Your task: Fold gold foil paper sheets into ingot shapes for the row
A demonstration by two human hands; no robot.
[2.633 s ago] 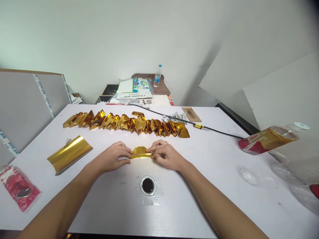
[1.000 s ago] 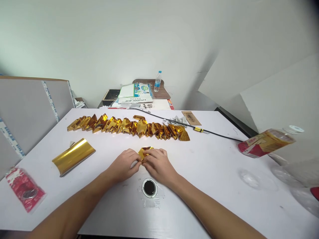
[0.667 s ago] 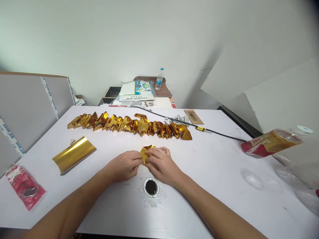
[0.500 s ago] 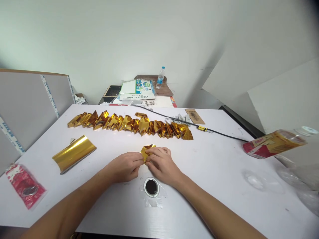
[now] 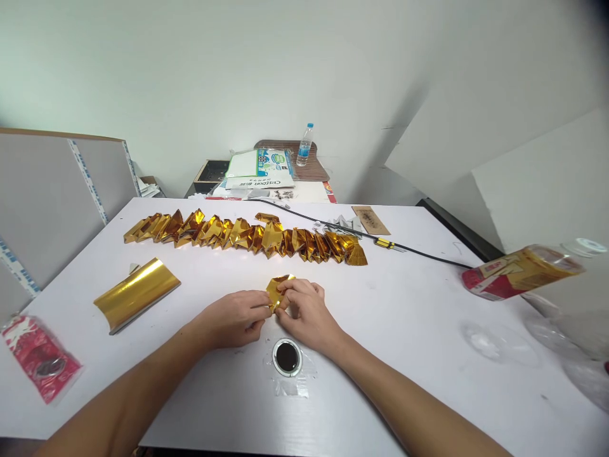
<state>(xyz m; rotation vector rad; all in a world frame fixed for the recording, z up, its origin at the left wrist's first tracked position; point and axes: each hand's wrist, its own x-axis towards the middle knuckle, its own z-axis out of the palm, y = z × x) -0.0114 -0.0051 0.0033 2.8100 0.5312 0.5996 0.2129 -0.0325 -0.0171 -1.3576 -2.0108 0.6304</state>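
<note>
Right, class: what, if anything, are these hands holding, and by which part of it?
A small gold foil piece: the left hand has its near left edge, the right hand its right side and near edge.

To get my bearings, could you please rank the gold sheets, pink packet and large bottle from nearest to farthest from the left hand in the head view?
From the left hand:
1. Gold sheets: to its left.
2. Pink packet: far left.
3. Large bottle: far right.
</note>
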